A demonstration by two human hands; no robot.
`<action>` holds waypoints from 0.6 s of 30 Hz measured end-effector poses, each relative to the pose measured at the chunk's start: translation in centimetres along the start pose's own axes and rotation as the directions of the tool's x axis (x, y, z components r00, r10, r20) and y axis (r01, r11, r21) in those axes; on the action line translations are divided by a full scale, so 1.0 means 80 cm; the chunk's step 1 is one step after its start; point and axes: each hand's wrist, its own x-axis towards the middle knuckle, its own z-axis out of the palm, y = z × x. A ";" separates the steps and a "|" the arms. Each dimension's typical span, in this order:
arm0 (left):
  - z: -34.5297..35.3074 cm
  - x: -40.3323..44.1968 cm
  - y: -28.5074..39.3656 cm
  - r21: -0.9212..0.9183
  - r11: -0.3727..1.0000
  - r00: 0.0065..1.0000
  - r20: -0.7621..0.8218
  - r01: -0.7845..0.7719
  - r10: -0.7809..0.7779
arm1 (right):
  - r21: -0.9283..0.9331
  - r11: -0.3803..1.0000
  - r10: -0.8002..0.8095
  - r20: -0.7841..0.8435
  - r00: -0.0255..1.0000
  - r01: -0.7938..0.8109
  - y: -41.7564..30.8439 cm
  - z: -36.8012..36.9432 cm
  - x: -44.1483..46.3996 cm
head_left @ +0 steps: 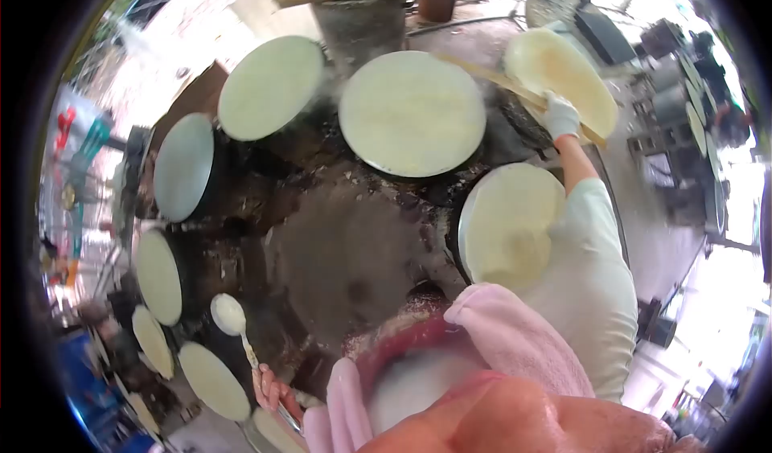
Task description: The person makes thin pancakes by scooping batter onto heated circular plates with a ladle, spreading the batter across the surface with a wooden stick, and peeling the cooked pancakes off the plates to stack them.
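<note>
My left hand (272, 390), bare, is closed around the handle of a ladle (228, 315) whose bowl is coated with creamy white batter. My right hand (561, 117) wears a white glove and is closed on a long, flat wooden stick (515, 88). That stick lies across the near side of a round pan with a pale, thin sheet (555, 71), tan in its middle. Below my right arm is another round pan with a pale sheet (511, 228), partly covered by the sleeve. Close to my body, a red-rimmed tub (402, 336) holds blurred white liquid.
Several more round pans stand in a ring, among them a far middle one (412, 114), a far left one (272, 88) and a bluish one (185, 167). A dark, dirty floor (346, 244) lies between them. Concrete blocks (653, 151) are at the right.
</note>
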 end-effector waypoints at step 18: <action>-0.362 -0.257 0.062 -0.100 0.833 0.809 -0.325 -0.544 0.490 | 0.080 0.945 -0.323 0.064 0.944 0.318 -0.369 0.010 -0.189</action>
